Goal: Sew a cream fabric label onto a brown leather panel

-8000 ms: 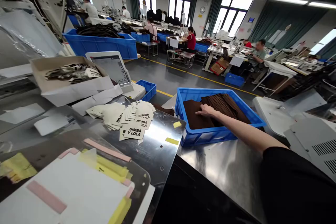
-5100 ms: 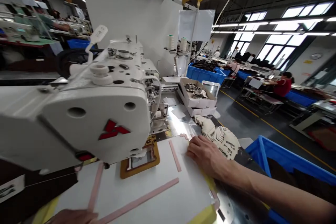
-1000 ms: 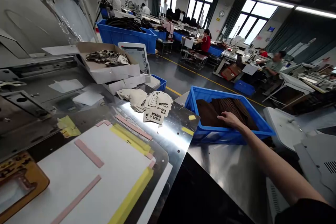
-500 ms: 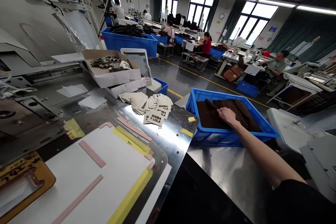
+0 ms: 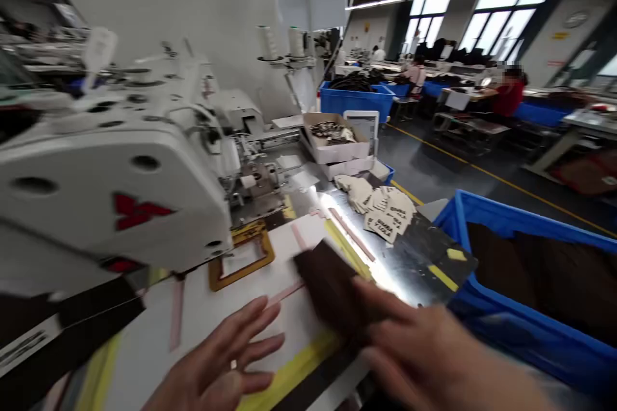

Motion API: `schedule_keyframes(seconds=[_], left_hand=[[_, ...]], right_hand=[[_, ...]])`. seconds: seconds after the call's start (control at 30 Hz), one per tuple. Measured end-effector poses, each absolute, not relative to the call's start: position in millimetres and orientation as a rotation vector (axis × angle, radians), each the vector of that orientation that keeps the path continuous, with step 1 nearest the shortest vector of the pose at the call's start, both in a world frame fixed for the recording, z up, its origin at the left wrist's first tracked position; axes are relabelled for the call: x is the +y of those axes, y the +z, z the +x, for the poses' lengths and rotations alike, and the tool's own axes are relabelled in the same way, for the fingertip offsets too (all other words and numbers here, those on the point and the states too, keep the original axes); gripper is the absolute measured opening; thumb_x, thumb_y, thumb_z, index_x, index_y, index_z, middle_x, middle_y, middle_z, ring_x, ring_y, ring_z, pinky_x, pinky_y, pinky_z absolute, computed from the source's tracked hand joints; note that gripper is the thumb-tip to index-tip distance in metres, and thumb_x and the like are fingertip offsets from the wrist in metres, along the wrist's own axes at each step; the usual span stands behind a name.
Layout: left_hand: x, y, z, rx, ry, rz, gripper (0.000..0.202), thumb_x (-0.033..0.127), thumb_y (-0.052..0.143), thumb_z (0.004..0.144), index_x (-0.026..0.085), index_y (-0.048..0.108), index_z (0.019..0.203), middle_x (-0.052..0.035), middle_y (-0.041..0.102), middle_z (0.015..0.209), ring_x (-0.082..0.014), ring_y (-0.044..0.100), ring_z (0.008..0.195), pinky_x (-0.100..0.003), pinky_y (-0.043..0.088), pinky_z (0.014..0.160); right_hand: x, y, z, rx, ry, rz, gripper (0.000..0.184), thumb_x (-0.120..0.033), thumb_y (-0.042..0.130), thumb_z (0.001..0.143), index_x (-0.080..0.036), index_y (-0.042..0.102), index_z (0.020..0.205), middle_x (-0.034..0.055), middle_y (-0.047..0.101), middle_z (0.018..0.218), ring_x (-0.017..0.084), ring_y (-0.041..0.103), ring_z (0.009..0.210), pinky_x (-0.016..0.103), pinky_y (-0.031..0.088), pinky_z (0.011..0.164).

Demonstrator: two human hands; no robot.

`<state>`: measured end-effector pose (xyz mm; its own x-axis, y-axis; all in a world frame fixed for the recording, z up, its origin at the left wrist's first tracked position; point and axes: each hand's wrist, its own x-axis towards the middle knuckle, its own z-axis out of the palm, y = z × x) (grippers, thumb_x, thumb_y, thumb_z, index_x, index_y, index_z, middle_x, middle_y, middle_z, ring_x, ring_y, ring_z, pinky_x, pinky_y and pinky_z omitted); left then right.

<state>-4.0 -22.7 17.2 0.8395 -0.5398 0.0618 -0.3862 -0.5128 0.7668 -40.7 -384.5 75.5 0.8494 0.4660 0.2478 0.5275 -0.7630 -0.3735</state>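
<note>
Well, the right hand, blurred by motion, is closed on the near end of a dark brown fabric piece, which lies over a white sewing board. The left hand is open beside it, fingers spread apart and holding nothing. A white sewing machine stands to the left, printed paper labels lie ahead, and a blue crate of brown fabric sits right.

Dark leather piece, blurred, slanted across white template
</note>
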Motion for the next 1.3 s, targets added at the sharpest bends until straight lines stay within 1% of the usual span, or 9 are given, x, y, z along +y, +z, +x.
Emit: schedule_keyframes(seconds=[0.1,0.3,0.4,0.5,0.6,0.7,0.8,0.93,1.3], left_hand=[[-31,42,-15,-0.207,-0.497,1.844,0.068,0.065,0.059,0.1,0.034,0.047,0.159,-0.0086,0.065,0.149,-0.0346,0.068,0.131,-0.047,0.063,0.102],[-49,81,-24,0.096,-0.645,1.493,0.049,0.052,0.07,0.098,0.026,0.067,0.14,-0.0059,0.077,0.125,-0.0299,0.077,0.109,-0.045,0.063,0.1],[-42,91,-17,0.052,-0.708,1.426,0.039,0.046,0.073,0.098,0.022,0.074,0.129,-0.0055,0.079,0.113,-0.0263,0.077,0.102,-0.037,0.063,0.096],[-35,103,-2,-0.086,-0.83,1.48,0.031,0.047,0.068,0.103,0.022,0.077,0.12,-0.0041,0.078,0.105,-0.0224,0.075,0.099,-0.029,0.061,0.09],[-28,108,12,-0.163,-0.926,1.595,0.032,0.049,0.064,0.105,0.02,0.077,0.11,-0.0036,0.076,0.099,-0.0193,0.073,0.092,-0.024,0.059,0.081],[-18,101,16,-0.025,-0.917,1.591,0.034,0.052,0.07,0.1,0.021,0.072,0.113,-0.0048,0.076,0.105,-0.0189,0.073,0.091,-0.023,0.058,0.079],[-4,87,13,0.111,-0.875,1.631,0.042,0.056,0.079,0.091,0.022,0.068,0.114,-0.0037,0.076,0.101,-0.0162,0.071,0.08,-0.021,0.056,0.066],[10,74,7,0.237,-0.825,1.85,0.052,0.067,0.075,0.084,0.019,0.054,0.081,0.0003,0.066,0.066,-0.0078,0.048,0.046,-0.017,0.036,0.042],[4,80,3,0.413,-0.576,1.924,0.042,0.056,0.07,0.081,0.023,0.046,0.072,0.0071,0.046,0.042,-0.01,0.04,0.037,-0.02,0.026,0.037]], right_hand=[[-315,31,-38,-1.179,-0.331,-2.474,0.046,-0.059,0.058,0.104,-0.018,0.077,0.106,0.0209,0.069,0.139,0.029,0.079,0.074,0.04,0.069,0.061],[-314,36,-6,-0.796,-0.112,-2.447,0.045,-0.046,0.045,0.112,-0.016,0.067,0.138,0.0178,0.069,0.136,0.035,0.073,0.114,0.05,0.065,0.091],[-322,63,29,-0.663,0.244,-2.258,0.054,-0.053,0.053,0.11,-0.016,0.058,0.149,0.0152,0.068,0.133,0.029,0.073,0.103,0.046,0.062,0.09],[-318,78,61,-0.546,0.666,-1.856,0.077,-0.062,0.072,0.098,-0.021,0.048,0.159,0.0098,0.068,0.127,0.017,0.069,0.079,0.03,0.058,0.07],[-312,77,76,-0.504,0.879,-1.56,0.055,-0.06,0.083,0.09,-0.017,0.07,0.123,-0.0008,0.066,0.089,0.008,0.054,0.057,0.021,0.042,0.052],[-308,67,78,-0.441,0.89,-1.565,0.047,-0.055,0.084,0.088,-0.018,0.059,0.074,-0.0061,0.053,0.063,0.007,0.048,0.051,0.019,0.037,0.048],[-308,57,80,-0.277,0.866,-1.703,0.044,-0.051,0.076,0.094,-0.021,0.05,0.074,-0.0083,0.046,0.051,0.009,0.049,0.045,0.018,0.033,0.043],[-305,47,87,-0.231,0.838,-1.789,0.035,-0.048,0.064,0.099,-0.023,0.047,0.081,-0.0086,0.046,0.05,0.011,0.05,0.041,0.018,0.031,0.038],[-300,35,95,-0.153,0.858,-1.897,0.051,-0.069,0.07,0.088,-0.021,0.055,0.083,-0.0084,0.043,0.058,0.01,0.05,0.041,0.019,0.032,0.037]])
